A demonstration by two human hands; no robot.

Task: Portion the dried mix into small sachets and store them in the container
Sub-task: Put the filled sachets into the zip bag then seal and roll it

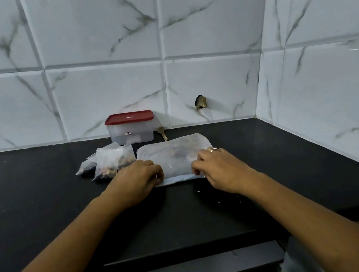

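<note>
While three filled sachets [108, 164] lay in an overlapping cluster at the left of the black counter [30, 194], none of them had reached the container, so the task looked roughly midway. I counted three, though the overlap could have hidden another; dark mix showed through their lower corners.

Just right of them, the left hand [137, 180] rested on the near left corner of the large bag [174, 155], its fingers curled over and pinching the edge. Behind, against the tiled wall [108, 95], stood the one container [131, 134], with its red lid [128, 117] on; through its cloudy side it appeared empty. One wooden scoop [162, 133] leaned just beside it.

That single large bag lay flat at the centre, with a pale blue strip along its near edge, and some mix seemed to remain inside. The right hand [220, 169] pinched the near right corner with bent fingers, one ring [213, 148] on it. Both hands working that strip suggested the bag was being sealed or opened; I could not tell which. What remained, by my judgement, was opening the container and storing the sachets.
</note>
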